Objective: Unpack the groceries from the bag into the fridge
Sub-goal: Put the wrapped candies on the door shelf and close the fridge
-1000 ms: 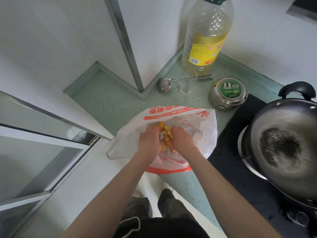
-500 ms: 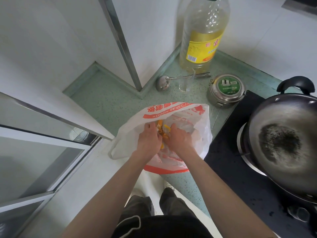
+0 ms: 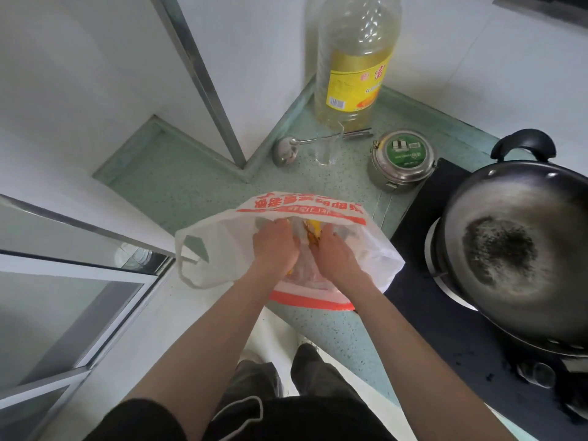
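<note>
Here, a white plastic shopping bag with red print (image 3: 222, 249) is seen lying on the speckled green countertop (image 3: 178, 189), its mouth spread open toward the person. Both hands are plunged into the opening, side by side. The left hand (image 3: 276, 246) is curled with fingers buried among the contents; what it grips cannot be told. The right hand (image 3: 335, 254) is likewise curled inside, close against a yellow-orange packaged item (image 3: 313, 229) that shows between the two hands; whether it is actually gripped cannot be told. Behind the bag, a large clear oil bottle with a yellow label (image 3: 358, 65), a small clear glass (image 3: 327, 149), a steel ladle (image 3: 284, 151) and a round steel tin with a green lid label (image 3: 402, 159) are noted. A dark wok (image 3: 515, 249) is seated on the black stove (image 3: 445, 338) to the right.
</note>
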A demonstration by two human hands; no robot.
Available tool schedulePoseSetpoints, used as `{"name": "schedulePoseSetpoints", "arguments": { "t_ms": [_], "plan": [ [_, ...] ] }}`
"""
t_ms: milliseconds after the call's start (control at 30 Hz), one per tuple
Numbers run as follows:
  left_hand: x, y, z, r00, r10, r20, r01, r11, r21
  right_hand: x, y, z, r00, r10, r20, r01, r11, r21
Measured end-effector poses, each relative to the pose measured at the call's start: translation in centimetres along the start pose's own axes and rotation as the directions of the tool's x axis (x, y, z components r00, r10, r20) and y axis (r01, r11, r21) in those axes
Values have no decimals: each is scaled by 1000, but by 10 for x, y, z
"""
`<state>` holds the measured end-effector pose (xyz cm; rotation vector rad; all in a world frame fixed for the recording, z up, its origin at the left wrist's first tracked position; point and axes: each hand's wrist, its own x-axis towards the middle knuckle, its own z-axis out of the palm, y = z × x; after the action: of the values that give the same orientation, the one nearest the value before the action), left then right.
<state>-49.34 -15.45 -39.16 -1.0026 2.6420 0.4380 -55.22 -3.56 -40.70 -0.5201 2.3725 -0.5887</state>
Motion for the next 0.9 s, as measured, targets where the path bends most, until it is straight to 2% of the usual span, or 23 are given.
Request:
{"name": "schedulePoseSetpoints", "arguments": {
  "t_ms": [33,133,200,300,433,700,800,900],
  "plan": [
    [2,1,2,1000,-16,-21,16,1000,6,0,3,-3,1000,-3,-12,3,1000,-13],
    [2,5,9,991,-72,-111,52,984,-170,1,9,-11,1000,-1,10,2,993,-117],
    [1,6,12,989,-75,-125,48,977,-206,2,8,-16,1000,-1,24,3,994,-110],
    [3,6,11,996,-39,-78,29,993,-118,-1,2,-20,998,26,62,-25,999,-30],
    [9,7,-3,1000,-15,9,15,1000,-3,-3,-5,-25,996,44,79,-42,999,-22],
    [-11,18,-20,996,86,-9,-86,996,-5,-2,-12,-32,999,29,44,-31,998,48],
    [-17,2,-25,999,29,44,-27,998,-50,-5,-14,-27,999,27,28,-29,998,59],
    [-22,-19,-34,992,-48,116,58,994,-89,-14,-17,-25,1000,-8,20,9,1000,-20]
  ]
}}
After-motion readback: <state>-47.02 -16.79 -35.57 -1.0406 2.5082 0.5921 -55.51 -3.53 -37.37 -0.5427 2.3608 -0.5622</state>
